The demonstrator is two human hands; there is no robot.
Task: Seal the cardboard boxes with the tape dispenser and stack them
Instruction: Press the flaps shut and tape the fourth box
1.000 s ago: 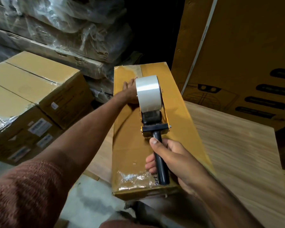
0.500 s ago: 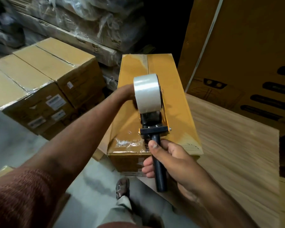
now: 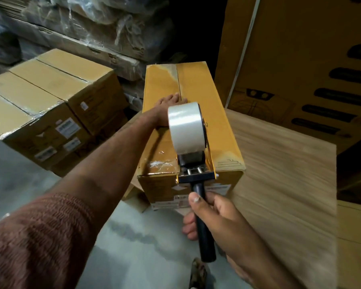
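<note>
Long yellow-brown cardboard box [image 3: 193, 113] sitting mid-frame, resting on a pale wood-grain board [image 3: 279, 163], near end now hanging right at the lower centre of the shot. Black-handled tape dispenser with its fat clear tape roll [image 3: 187, 130] now down at that near top edge, whereas a second ago sat further up the lid, roughly mid-length. So looks like the pull along the centre seam is basically run out to the end. Crinkly bit of tape showing on the near corner, left of the dispenser. Probably just wrapping over the front face and cutting left, though can't tell how well the strip stuck under the roll.

Right hand [image 3: 215, 215] wrapped tight round the black handle, thumb on top. Left hand [image 3: 167, 110] laid flat on the lid, fingers stretched out, pinning it, partly hidden behind the roll.

Off to the left of frame, stacked sealed brown cartons [image 3: 50, 105]. Plastic-wrapped bundles [image 3: 104, 24] across the top.
</note>
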